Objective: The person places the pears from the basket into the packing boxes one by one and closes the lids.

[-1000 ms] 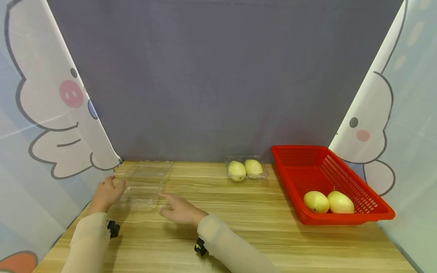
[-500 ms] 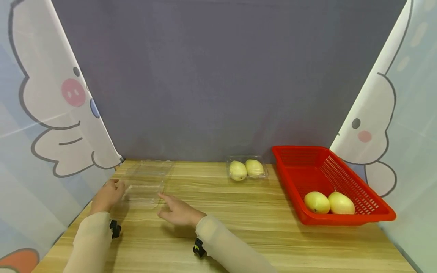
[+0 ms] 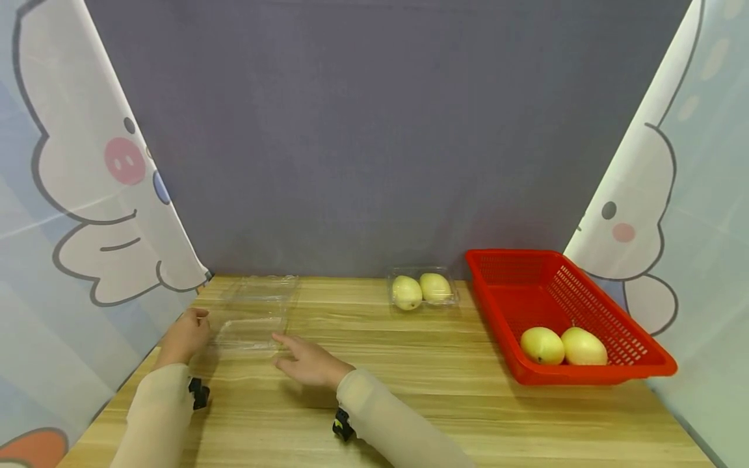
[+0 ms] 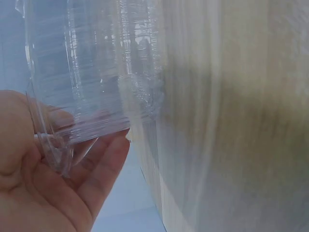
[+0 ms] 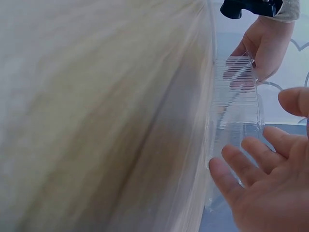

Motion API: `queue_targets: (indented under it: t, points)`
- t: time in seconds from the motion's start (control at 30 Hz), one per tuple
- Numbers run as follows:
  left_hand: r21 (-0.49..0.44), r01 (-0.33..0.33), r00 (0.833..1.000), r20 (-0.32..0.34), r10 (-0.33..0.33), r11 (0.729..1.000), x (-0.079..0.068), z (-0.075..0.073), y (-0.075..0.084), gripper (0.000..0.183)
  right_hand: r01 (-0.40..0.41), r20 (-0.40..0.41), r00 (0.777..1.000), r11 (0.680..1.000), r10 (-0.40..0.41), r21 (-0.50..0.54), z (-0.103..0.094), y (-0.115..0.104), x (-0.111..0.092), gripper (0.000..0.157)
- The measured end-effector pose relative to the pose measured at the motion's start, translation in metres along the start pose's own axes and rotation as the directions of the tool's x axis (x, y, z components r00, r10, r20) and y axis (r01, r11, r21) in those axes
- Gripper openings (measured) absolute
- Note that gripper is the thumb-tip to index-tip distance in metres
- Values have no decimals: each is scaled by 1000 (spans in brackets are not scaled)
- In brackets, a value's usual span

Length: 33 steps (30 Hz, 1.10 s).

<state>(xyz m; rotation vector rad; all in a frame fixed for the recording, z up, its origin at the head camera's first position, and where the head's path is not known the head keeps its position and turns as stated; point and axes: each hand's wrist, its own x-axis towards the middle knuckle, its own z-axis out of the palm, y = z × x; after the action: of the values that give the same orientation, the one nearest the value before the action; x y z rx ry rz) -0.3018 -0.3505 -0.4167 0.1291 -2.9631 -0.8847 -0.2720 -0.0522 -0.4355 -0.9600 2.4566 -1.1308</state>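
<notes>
Clear plastic box (image 3: 251, 333) lies on the left of the tabletop (image 3: 409, 377) in the head view, reaching toward the far edge. At its left end my left grip (image 3: 186, 335) holds the rim; at its near right corner my right grip (image 3: 310, 361) is released, the index finger held out at the plastic. Well to the right, two pale fruits (image 3: 541, 346) lie in the near part of a red basket (image 3: 585, 376), and a smaller clear container (image 3: 422, 270) with fruit stands near the far edge.

From the left wrist, my fingers (image 4: 104, 164) curve round the box's end. I am pinching only thin, slick plastic, so a hard squeeze could buckle the wall, and a tug from this end alone could swing the box askew.

From the right wrist, my fingertips (image 5: 218, 169) are extended beside the box; whether they touch it I cannot tell. Without a hold on this side, a push could make the box slide away or turn about my left grip.
</notes>
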Motion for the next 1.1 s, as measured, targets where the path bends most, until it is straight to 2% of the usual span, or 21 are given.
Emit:
queue_targets:
  t: [0.13, 0.3, 0.43, 0.63, 0.8, 0.97, 1.1]
  points:
    - [-30, 6, 1000, 29, -5, 1000, 1, -1, 1, 51, 21, -56, 998, 1000, -20, 23, -2, -3, 1, 52]
    - [-69, 1, 998, 61, 3, 998, 1, -2, 0, 50, -10, -101, 995, 997, 17, 71, -3, -5, -1, 48]
    - [-148, -8, 996, 87, 21, 989, 0, -1, -1, 49, -19, -151, 988, 994, 36, 112, -3, -2, 1, 43]
    - [-293, 34, 987, 158, 14, 955, -2, -1, -1, 52, -20, -225, 972, 982, 63, 186, -4, 2, 3, 35]
    - [-418, 68, 973, 228, 32, 906, -4, 0, 2, 55, -45, -271, 957, 978, 101, 205, -6, 6, 1, 26]
    - [-474, 76, 967, 251, 52, 877, -7, 4, 5, 57, -39, -313, 943, 971, 114, 237, -9, 11, 1, 21]
    - [-490, 66, 963, 258, 72, 869, -8, 9, 7, 57, -35, -322, 938, 961, 126, 273, -12, 15, -1, 19]
